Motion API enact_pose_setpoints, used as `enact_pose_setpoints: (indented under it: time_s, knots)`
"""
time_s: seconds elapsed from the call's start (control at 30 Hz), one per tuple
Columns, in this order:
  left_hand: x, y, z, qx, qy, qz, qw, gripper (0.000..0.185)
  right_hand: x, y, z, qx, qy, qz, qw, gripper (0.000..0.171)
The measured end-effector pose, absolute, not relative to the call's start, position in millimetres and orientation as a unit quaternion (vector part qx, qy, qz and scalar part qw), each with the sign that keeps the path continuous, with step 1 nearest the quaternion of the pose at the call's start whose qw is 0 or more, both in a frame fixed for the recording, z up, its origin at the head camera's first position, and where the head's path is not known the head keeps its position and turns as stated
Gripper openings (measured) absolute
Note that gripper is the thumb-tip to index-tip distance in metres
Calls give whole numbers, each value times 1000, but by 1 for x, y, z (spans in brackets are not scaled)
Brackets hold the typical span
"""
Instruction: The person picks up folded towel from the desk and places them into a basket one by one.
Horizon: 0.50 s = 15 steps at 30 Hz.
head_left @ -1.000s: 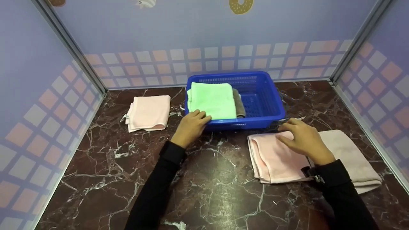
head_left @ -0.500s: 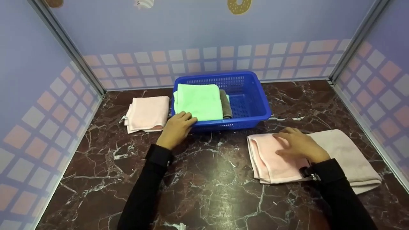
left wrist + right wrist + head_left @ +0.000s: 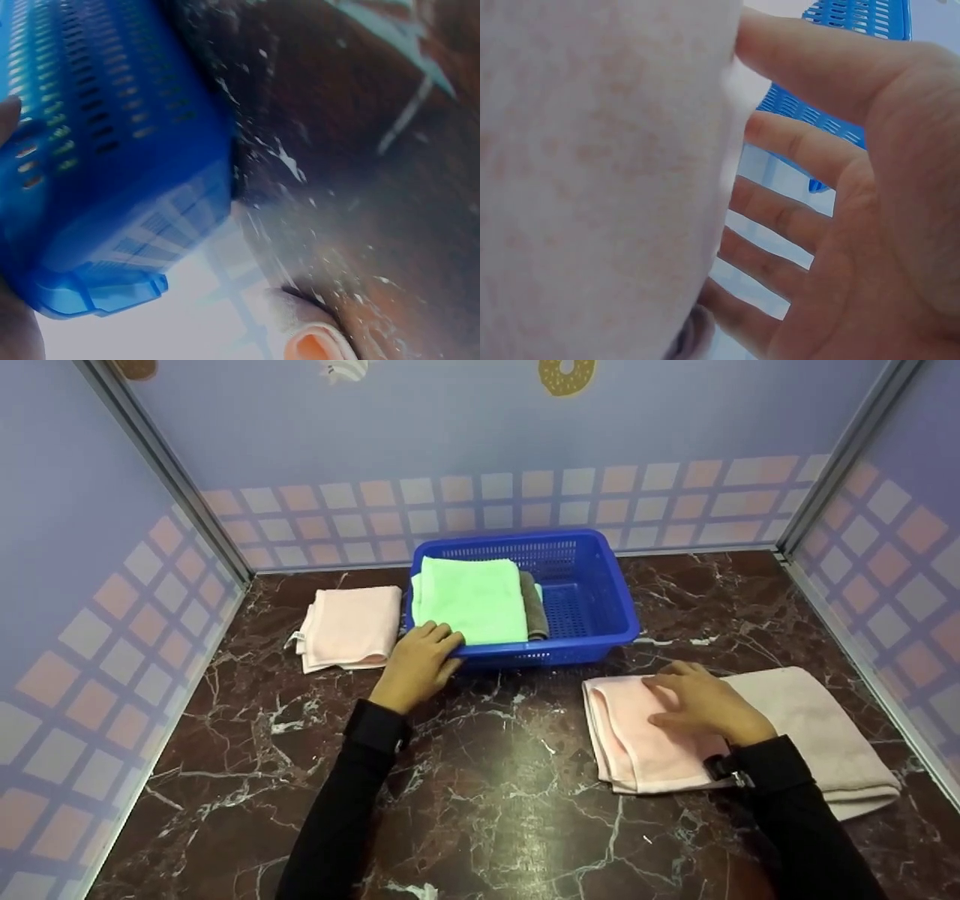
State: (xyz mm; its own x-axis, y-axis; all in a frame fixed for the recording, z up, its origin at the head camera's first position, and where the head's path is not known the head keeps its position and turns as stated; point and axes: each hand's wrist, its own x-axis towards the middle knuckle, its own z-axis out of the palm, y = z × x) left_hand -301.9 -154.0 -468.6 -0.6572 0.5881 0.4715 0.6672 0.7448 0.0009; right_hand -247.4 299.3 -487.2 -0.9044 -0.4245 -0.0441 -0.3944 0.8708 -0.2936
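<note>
Altogether two pink towels (image 3: 645, 731), one blue basket (image 3: 592, 607), two hands.

Grey towel (image 3: 533, 611) mostly under green towel (image 3: 471, 598)

A folded pale pink towel (image 3: 349, 627) lies on the dark marbled worktop (image 3: 495, 780), just left of the basket. A beige towel (image 3: 817, 727) lies at the right, partly under another. Walls with a checked band (image 3: 525, 502) enclose the worktop.
</note>
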Motion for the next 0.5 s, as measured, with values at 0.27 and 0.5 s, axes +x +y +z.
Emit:
enact_pose_setpoints:
  time_s: [0.27,0.5]
  knots:
    - [-288,-153,-470,-337,-901,-118,245,26,-245,298,-489,-238,957,-161,31,62]
    - [-279,-149,-469,-337,-900,-138,241,33,-243,295,-489,-235,956,-173,20,59]
